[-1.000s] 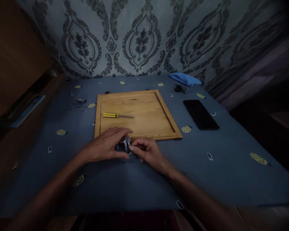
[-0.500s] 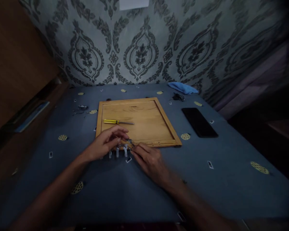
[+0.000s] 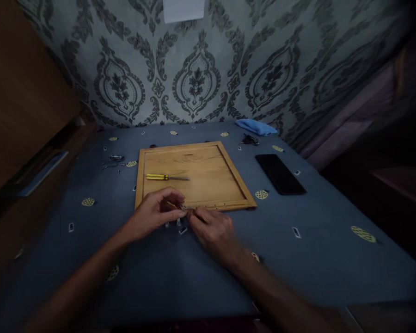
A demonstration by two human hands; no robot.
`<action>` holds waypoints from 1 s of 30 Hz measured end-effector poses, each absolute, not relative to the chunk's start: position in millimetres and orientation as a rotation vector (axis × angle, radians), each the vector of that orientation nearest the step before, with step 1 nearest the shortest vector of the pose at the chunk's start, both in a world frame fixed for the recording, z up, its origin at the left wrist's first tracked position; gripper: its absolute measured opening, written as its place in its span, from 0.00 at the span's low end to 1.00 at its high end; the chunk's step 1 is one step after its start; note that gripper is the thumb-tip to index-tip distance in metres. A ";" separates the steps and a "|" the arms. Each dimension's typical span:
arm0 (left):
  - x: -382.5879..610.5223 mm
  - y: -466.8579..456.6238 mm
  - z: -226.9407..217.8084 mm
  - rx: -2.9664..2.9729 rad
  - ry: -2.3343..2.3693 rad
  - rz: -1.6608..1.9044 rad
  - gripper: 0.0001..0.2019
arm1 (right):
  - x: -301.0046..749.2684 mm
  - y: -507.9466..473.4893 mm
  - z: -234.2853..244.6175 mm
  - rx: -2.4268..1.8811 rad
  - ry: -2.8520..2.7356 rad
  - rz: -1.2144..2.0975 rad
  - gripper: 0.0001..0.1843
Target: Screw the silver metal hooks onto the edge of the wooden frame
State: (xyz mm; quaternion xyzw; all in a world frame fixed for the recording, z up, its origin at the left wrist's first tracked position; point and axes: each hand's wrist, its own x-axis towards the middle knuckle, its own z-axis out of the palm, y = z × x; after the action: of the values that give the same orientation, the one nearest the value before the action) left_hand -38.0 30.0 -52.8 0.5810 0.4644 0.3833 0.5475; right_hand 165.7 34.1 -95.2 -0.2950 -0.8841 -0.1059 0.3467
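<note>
Metal piece pinched by right hand at six o'clock of board; left hand curled alongside, grip unclear.

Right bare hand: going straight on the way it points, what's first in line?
Likely the left bare hand, just beyond the small silvery piece between the two hands; the right bare hand points leftward and forward, though depth there is hard to judge.

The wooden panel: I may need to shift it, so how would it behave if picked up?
The wooden panel is probably stiff, judging by its framing rim. Being broad and flat, it may feel awkward held from one edge. Tilting it could send the yellow-handled screwdriver rolling or sliding, since that lies on top.
</note>
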 end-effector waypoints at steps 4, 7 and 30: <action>-36.3 29.4 -56.7 1.366 1.083 0.960 0.15 | 165.6 32.6 -93.2 -0.784 -2.303 -0.248 0.19; -38.4 30.1 -56.7 1.354 1.042 0.983 0.17 | 166.2 32.5 -92.9 -0.783 -2.280 -0.165 0.17; -47.4 30.9 -48.3 1.459 0.982 1.017 0.16 | 170.9 36.7 -83.5 -0.809 -1.861 0.488 0.06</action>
State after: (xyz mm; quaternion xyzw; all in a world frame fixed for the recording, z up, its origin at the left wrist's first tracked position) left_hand -47.4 30.9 -48.3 0.6105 0.4107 0.4256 0.5268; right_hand 170.9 36.7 -83.5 -0.3350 -0.7705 0.2020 0.5033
